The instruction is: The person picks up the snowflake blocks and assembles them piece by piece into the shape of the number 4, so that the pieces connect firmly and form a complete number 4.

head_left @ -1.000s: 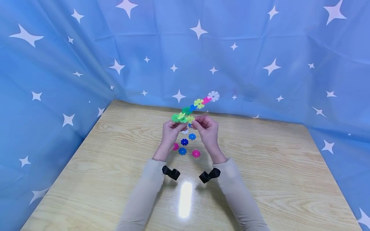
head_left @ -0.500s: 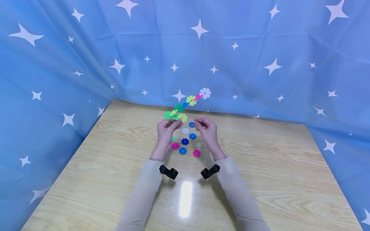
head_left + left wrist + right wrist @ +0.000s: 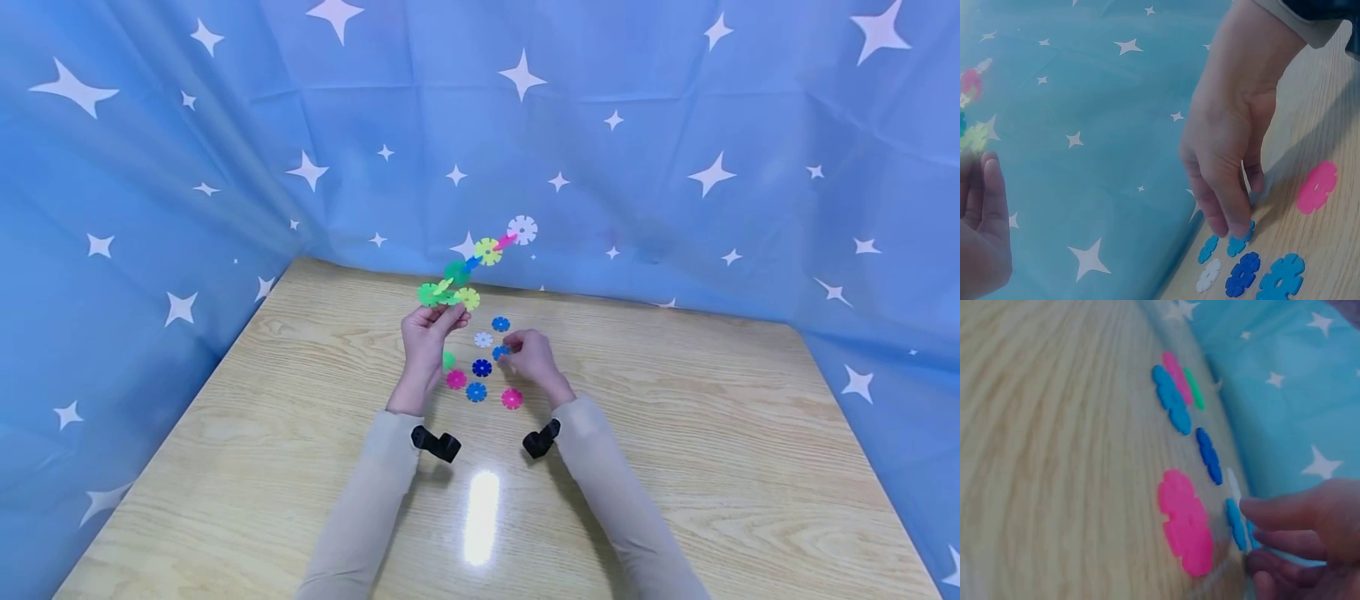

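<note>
In the head view my left hand [image 3: 427,337] holds up a chain of linked plastic snowflake discs [image 3: 457,272], its thumb and fingers pinching the lower end beside a yellow-green disc [image 3: 468,299]. The chain slants up to the right through green, blue, yellow and pink discs to a white disc [image 3: 522,230]. My right hand [image 3: 531,356] is low over the table, its fingertips at a light blue snowflake disc [image 3: 499,353] that they partly cover. In the left wrist view those fingers point down onto this blue disc [image 3: 1240,242], which lies on the table.
Several loose discs lie around on the wooden table [image 3: 675,450]: a blue one [image 3: 501,324], a white one [image 3: 483,340], a dark blue one [image 3: 482,367], a pink one [image 3: 512,398]. A blue star-printed curtain [image 3: 600,167] stands behind and at both sides.
My hands have parted; the left has drawn the chain leftward and slightly up. My right hand has left the chain's yellow-green disc and come down to the light blue disc.
</note>
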`<state>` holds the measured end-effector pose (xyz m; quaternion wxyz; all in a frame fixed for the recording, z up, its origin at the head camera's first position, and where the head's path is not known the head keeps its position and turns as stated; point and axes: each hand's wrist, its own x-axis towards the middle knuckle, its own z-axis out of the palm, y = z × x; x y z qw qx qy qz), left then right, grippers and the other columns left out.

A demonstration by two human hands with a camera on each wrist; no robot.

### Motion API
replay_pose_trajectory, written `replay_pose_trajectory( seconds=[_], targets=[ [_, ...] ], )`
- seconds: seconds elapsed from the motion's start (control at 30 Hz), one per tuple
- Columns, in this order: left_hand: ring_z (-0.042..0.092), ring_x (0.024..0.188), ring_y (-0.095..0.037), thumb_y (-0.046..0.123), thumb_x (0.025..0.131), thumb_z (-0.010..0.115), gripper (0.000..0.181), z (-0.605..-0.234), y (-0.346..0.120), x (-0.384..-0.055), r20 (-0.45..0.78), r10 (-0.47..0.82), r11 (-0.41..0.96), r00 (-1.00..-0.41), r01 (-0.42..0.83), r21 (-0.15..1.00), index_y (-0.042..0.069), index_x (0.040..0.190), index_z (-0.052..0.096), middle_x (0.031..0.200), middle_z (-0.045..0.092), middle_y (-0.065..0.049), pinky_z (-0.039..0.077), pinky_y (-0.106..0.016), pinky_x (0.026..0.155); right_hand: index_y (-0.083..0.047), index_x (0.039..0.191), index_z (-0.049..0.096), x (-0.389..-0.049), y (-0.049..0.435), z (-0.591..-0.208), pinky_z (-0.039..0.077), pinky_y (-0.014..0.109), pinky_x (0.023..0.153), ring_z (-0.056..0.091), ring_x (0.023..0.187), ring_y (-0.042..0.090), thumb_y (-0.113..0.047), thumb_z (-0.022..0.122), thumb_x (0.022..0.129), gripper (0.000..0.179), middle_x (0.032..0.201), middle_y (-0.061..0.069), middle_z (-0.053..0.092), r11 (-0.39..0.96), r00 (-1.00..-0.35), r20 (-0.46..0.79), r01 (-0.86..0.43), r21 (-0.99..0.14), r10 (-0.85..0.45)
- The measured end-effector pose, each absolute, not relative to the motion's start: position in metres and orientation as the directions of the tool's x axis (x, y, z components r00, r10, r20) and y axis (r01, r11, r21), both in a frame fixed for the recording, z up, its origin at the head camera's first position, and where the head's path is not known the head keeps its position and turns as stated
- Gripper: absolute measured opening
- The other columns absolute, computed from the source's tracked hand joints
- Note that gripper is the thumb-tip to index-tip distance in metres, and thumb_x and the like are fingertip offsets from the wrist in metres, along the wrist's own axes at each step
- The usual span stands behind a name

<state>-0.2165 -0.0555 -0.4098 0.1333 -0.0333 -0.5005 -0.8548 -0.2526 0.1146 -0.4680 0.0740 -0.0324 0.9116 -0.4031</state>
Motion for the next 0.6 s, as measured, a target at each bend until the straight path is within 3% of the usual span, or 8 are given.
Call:
replay_pose_trajectory(
  seconds=[0.3,0.43,0.6],
  targets=[
    [0.066,0.062,-0.011,-0.009,0.085,0.061,0.023,-0.4108,-0.0558,-0.2176,0.201,-0.206,-0.476,-0.958,0.278,0.834,0.009,0.074,0.068,0.069,0.068,-0.003,0.057,-0.023,0.065,0.003,0.097,0.061,-0.2598,0.1139,-0.4673,0.050,0.033,0.074,0.053,0.084,0.024,-0.007,0.076,0.078,0.026,0.094,0.013,0.059,0.767,-0.977,-0.175,0.023,-0.641,-0.118],
    [0.066,0.062,-0.010,-0.009,0.085,0.060,0.023,-0.4108,-0.0568,-0.2171,0.202,-0.208,-0.481,-0.957,0.279,0.831,0.010,0.074,0.068,0.068,0.068,-0.002,0.057,-0.022,0.065,0.000,0.094,0.057,-0.2575,0.1176,-0.4658,0.049,0.033,0.072,0.052,0.082,0.024,-0.004,0.074,0.078,0.023,0.091,0.012,0.057,0.718,-0.980,-0.167,0.038,-0.695,-0.110],
    [0.066,0.063,-0.010,-0.008,0.085,0.060,0.023,-0.4109,-0.0582,-0.2160,0.194,-0.208,-0.478,-0.959,0.272,0.835,0.011,0.075,0.069,0.069,0.068,-0.001,0.057,-0.022,0.065,0.001,0.086,0.059,-0.2526,0.1226,-0.4700,0.049,0.028,0.057,0.055,0.067,0.022,0.000,0.069,0.081,0.011,0.075,0.010,0.056,0.576,-0.990,-0.069,-0.015,-0.817,-0.123]
  ],
)
